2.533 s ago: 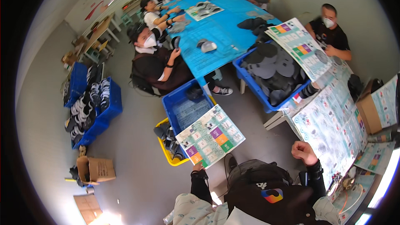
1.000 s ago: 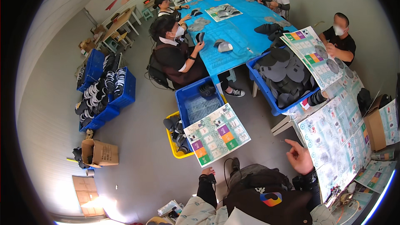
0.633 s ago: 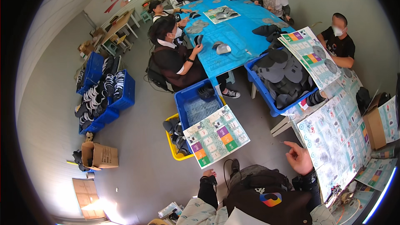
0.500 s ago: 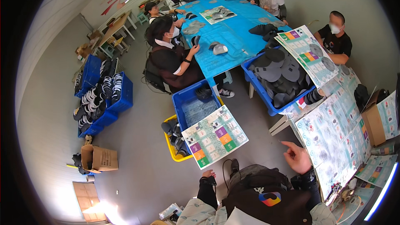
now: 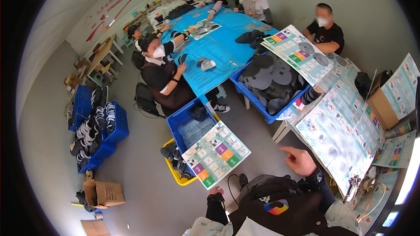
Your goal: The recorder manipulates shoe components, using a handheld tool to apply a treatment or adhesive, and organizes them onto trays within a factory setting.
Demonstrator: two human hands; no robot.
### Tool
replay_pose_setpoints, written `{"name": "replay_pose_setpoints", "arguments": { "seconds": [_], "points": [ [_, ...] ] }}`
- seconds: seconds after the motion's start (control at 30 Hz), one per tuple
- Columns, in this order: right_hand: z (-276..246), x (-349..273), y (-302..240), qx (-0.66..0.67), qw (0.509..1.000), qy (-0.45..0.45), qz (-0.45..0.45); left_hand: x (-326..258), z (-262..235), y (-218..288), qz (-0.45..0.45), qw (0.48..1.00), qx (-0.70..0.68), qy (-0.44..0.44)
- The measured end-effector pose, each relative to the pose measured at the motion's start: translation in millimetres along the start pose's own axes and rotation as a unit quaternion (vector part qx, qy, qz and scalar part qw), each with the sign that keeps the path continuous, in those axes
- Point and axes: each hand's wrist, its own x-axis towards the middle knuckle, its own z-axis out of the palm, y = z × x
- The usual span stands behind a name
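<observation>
My right hand is raised in front of me at the right, index finger stretched out to the left, with nothing visible in it. It is nearest the sheet-covered worktable and does not touch it. Low in the middle, my left hand shows only in part, fingers extended and holding nothing visible. It is beside the lower corner of a printed board; whether they touch I cannot tell. That board lies across part of a blue basket and a yellow crate of dark pieces.
Ahead, several co-workers sit or stand round a blue-covered table. A blue tub heaped with grey pieces stands at its near right, under another printed board. At left are blue bins of striped dark pieces and a cardboard box.
My view has tilted up and turned right, so the scene sits further left and lower. The nearest co-worker has turned their head toward me. A co-worker at the far end has reached over the table.
</observation>
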Motion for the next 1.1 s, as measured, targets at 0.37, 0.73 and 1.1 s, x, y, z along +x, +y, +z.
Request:
{"name": "replay_pose_setpoints", "arguments": {
  "seconds": [0.37, 0.73, 1.1],
  "points": [
    [-94.4, 30.4, 56.8, -0.335, 0.843, 0.418, -0.035, -90.6, 113.9, 64.5, 0.421, 0.868, 0.207, -0.161],
    [-142.9, 59.8, 105.5, 0.12, 0.898, 0.4, 0.136, -116.6, 119.4, 79.5, 0.378, 0.863, 0.291, -0.166],
    [-138.1, 70.2, 45.2, 0.164, 0.852, 0.494, -0.063, -216.2, 183.7, 117.8, 0.738, 0.538, 0.407, 0.023]
  ]
}}
